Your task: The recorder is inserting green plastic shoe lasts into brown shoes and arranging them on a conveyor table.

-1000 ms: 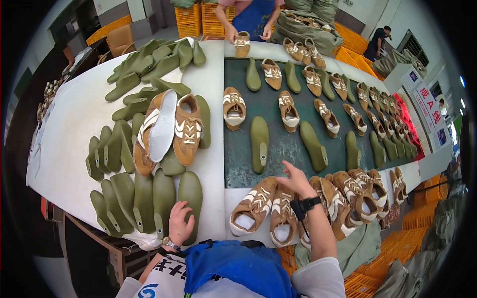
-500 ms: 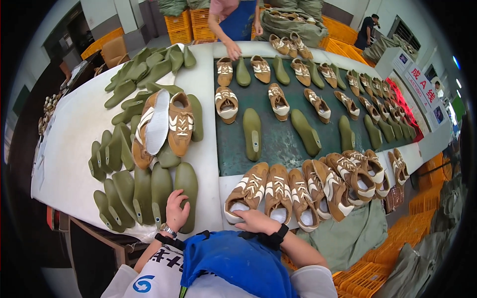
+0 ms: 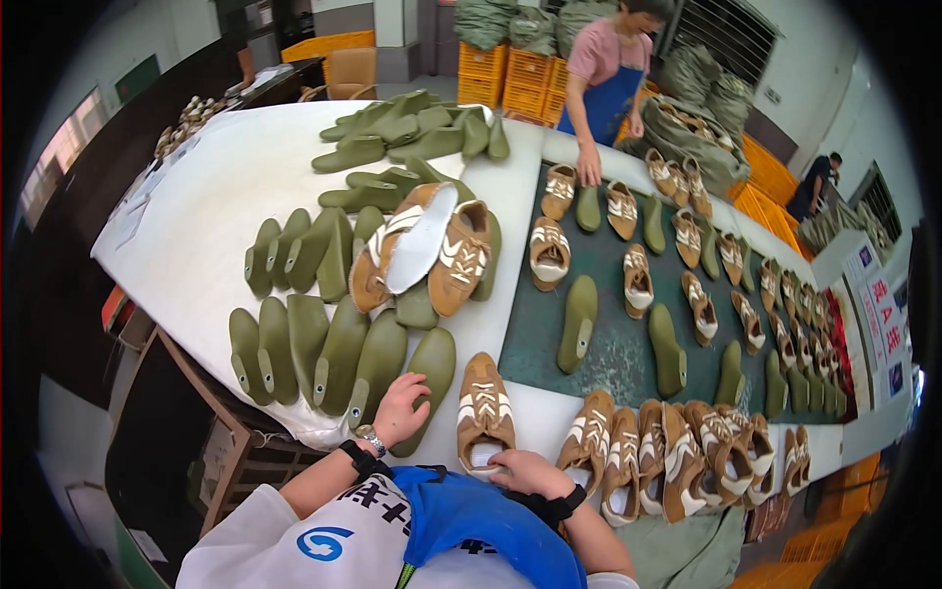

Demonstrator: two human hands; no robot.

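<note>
My left hand (image 3: pixel 399 408) has its fingers curled over the edge of an olive-green shoe last (image 3: pixel 432 368) at the near right end of a row of lasts. Beside it, my right hand (image 3: pixel 530 473) grips the heel opening of a brown sneaker (image 3: pixel 486 412) with white stripes and laces, its toe pointing away from me. The sneaker rests on the white table edge, apart from the row of similar sneakers (image 3: pixel 625 447) to its right. Farther off, a brown pair (image 3: pixel 461 260) lies on top of the lasts, with a white insole (image 3: pixel 420 240) on it.
On the white table (image 3: pixel 186 216), more green lasts (image 3: pixel 402 123) are heaped at the back. A dark green conveyor belt (image 3: pixel 618 334) carries sneakers and lasts in rows. Across it a person in a blue apron (image 3: pixel 599 103) reaches to a last. Orange crates (image 3: pixel 525 74) stand behind.
The view has swung left, so the scene sits farther right. My right hand has drawn one sneaker leftward out of the near row. My left hand stays at the same last.
</note>
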